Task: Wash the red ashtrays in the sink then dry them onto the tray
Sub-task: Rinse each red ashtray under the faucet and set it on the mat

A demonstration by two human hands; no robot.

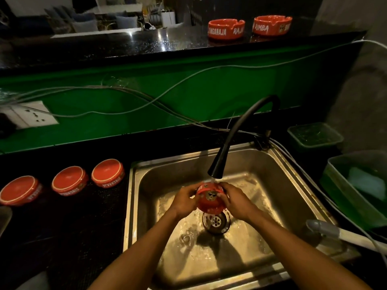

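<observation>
- Gripping a red ashtray [210, 199] from both sides: my left hand [184, 200] curls its fingers round the 9 o'clock edge, my right hand [234, 203] round the 3 o'clock edge.
- Held ashtray: tilted, side wall toward me, a skull emblem showing on it; it sits over the steel sink [272, 164], just above the drain [216, 221].
- Black faucet [216, 168]: nozzle just beyond the ashtray at 12 o'clock; water runs onto the rim and falls off the lower edge toward the drain.
- Sink floor: wet, with shallow water around the drain.
- At 9 o'clock from the sink, three red ashtrays lie upside down in a row on a dark mat: nearest the sink [107, 173], middle [69, 181], farthest [19, 190].
- At 12 o'clock, on the raised black counter [125, 47], two more red ashtrays stand upright, side by side: left one [226, 29], right one [271, 25].
- At 3 o'clock, a green tub [343, 185]; beyond it a smaller clear container [315, 136].
- At 4 o'clock, a grey-and-white handle [335, 232] lies across the sink's edge.
- Grey cables [146, 101] trail along the green wall panel; a white socket [31, 117] sits at 10 o'clock.
</observation>
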